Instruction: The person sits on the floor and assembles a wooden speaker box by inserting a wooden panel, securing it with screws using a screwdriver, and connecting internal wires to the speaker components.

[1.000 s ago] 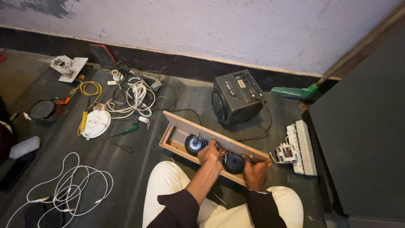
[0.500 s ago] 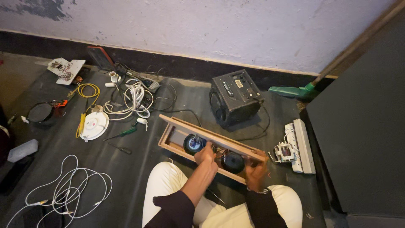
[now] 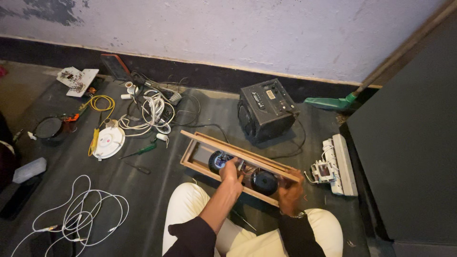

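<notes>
A long open wooden speaker box (image 3: 197,154) lies on the floor in front of my knees, with two round speaker drivers (image 3: 264,182) and wiring inside. My left hand (image 3: 231,172) reaches into the middle of the box between the drivers, fingers pinched on something small that I cannot make out. My right hand (image 3: 290,192) grips the right end of the box frame. I sit cross-legged in cream trousers (image 3: 188,214).
A black boxy amplifier (image 3: 266,112) stands behind the wooden box. A white power strip (image 3: 340,164) lies at right, beside a dark cabinet (image 3: 409,143). Left are white cable bundles (image 3: 152,112), a yellow wire (image 3: 102,102), a green screwdriver (image 3: 140,151), a white round disc (image 3: 108,142), loose white cable (image 3: 81,214).
The view has shifted slightly. My left hand moved a little deeper into the box; my right hand stays on the box's right end.
</notes>
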